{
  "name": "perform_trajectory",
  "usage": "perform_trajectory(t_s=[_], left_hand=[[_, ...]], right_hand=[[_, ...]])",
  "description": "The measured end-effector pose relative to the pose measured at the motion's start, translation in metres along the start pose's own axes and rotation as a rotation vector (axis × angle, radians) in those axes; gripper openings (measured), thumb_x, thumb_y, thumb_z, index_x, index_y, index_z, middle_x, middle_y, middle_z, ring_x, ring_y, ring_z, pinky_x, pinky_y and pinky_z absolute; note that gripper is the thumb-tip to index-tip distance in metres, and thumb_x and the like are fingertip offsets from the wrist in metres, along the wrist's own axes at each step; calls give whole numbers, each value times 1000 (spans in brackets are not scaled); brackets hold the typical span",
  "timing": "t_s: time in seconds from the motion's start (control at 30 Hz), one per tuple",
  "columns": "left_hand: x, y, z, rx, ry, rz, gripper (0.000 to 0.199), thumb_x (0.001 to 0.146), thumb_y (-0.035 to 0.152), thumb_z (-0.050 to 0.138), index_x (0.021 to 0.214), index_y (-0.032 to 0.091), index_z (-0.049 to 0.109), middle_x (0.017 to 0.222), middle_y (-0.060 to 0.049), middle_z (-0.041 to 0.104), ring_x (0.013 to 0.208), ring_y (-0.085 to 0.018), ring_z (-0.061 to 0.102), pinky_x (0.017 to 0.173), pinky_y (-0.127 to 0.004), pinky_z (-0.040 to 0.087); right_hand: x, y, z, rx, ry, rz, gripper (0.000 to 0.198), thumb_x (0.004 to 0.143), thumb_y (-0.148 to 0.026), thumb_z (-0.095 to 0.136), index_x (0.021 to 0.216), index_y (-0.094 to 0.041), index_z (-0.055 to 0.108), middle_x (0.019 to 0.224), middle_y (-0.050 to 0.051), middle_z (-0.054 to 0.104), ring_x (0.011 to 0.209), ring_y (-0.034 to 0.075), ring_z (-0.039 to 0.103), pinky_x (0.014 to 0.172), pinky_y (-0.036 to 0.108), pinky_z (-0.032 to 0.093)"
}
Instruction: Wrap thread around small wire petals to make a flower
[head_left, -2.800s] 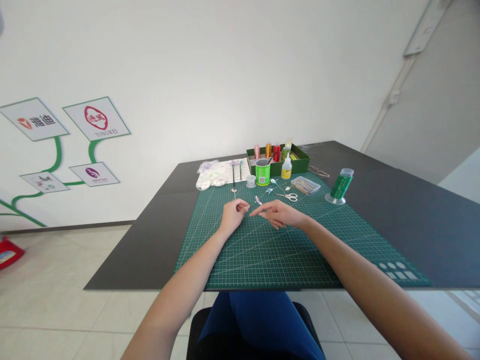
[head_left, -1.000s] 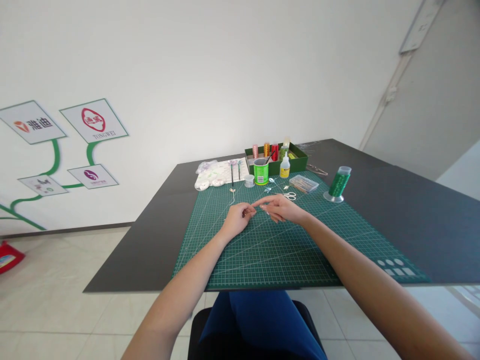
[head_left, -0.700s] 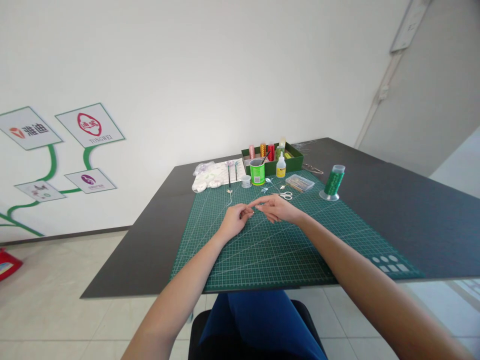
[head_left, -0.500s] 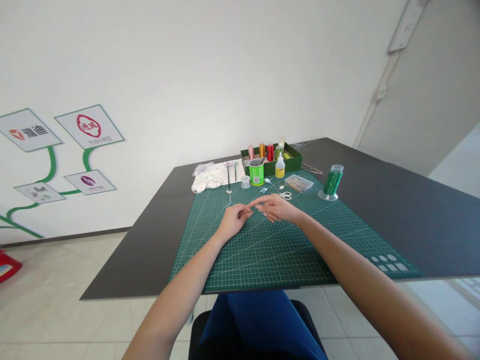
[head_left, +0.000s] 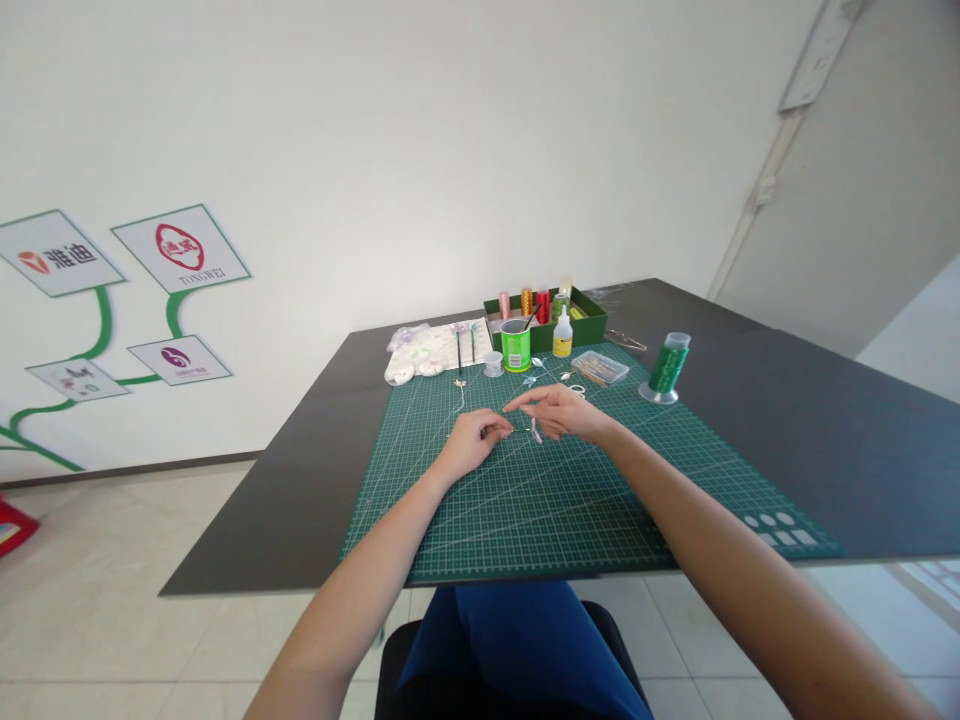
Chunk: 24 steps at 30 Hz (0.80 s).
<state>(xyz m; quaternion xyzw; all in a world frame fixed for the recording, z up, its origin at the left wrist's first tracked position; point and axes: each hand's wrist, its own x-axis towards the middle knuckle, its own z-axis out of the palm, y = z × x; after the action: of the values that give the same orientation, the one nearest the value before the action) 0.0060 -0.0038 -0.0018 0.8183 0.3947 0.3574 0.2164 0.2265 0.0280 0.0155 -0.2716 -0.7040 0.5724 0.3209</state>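
My left hand (head_left: 471, 441) rests on the green cutting mat (head_left: 570, 500) with its fingertips pinched on a thin wire stem (head_left: 459, 400) that runs away towards the mat's far edge. Just to its right, my right hand (head_left: 564, 412) hovers low with the index finger stretched to the left. A small pink piece (head_left: 535, 433) hangs under its thumb and fingers, seemingly held there. The two hands' fingertips are a few centimetres apart.
At the mat's far edge stand a green cup (head_left: 515, 346), a glue bottle (head_left: 562, 336), a small clear jar (head_left: 493, 364), a clear plastic box (head_left: 600, 368) and a green box (head_left: 592, 318) of thread spools. A green spool (head_left: 667, 367) stands right; white bags (head_left: 417, 354) lie left.
The pink piece lay on the mat by my right fingertips; the hands then met, and now my right hand has drawn slightly right with the piece under its fingers.
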Motion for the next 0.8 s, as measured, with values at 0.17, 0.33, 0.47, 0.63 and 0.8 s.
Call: perform_trajectory(t_s=[0.17, 0.33, 0.47, 0.63, 0.8], left_hand=[[0, 0, 0, 8, -39, 22, 9, 87, 12, 68, 87, 17, 75, 83, -2, 71, 71, -12, 60, 70, -24, 45], [-1, -1, 1, -1, -87, 47, 7, 88, 15, 68, 88, 17, 75, 85, -3, 72, 72, -12, 61, 71, -24, 45], [-2, -1, 2, -17, -109, 58, 7, 89, 16, 68, 88, 16, 75, 85, -4, 72, 70, -12, 61, 70, -24, 45], [-2, 2, 2, -45, -117, 49, 8, 89, 18, 67, 88, 17, 75, 83, -4, 72, 69, -12, 60, 69, -24, 45], [-2, 6, 1, -79, -116, 58, 7, 88, 18, 68, 86, 17, 75, 83, -3, 72, 70, -13, 60, 69, -24, 45]], right_hand=[[0, 4, -4, 92, -21, 12, 42, 88, -42, 67, 113, -8, 73, 37, -13, 35, 35, 5, 26, 39, 22, 35], [-2, 4, -8, 151, -73, 50, 40, 87, -40, 69, 110, -7, 74, 38, -13, 32, 36, 5, 23, 38, 21, 31], [-3, 3, -11, 142, -88, 65, 41, 86, -41, 71, 108, -6, 74, 37, -13, 34, 35, 5, 24, 37, 21, 30], [-4, 6, -14, 156, -88, 98, 44, 86, -40, 71, 112, -5, 73, 39, -12, 35, 36, 5, 25, 38, 21, 30], [-2, 10, -15, 183, -95, 108, 41, 86, -38, 71, 112, -6, 73, 37, -12, 33, 36, 5, 23, 38, 21, 29]])
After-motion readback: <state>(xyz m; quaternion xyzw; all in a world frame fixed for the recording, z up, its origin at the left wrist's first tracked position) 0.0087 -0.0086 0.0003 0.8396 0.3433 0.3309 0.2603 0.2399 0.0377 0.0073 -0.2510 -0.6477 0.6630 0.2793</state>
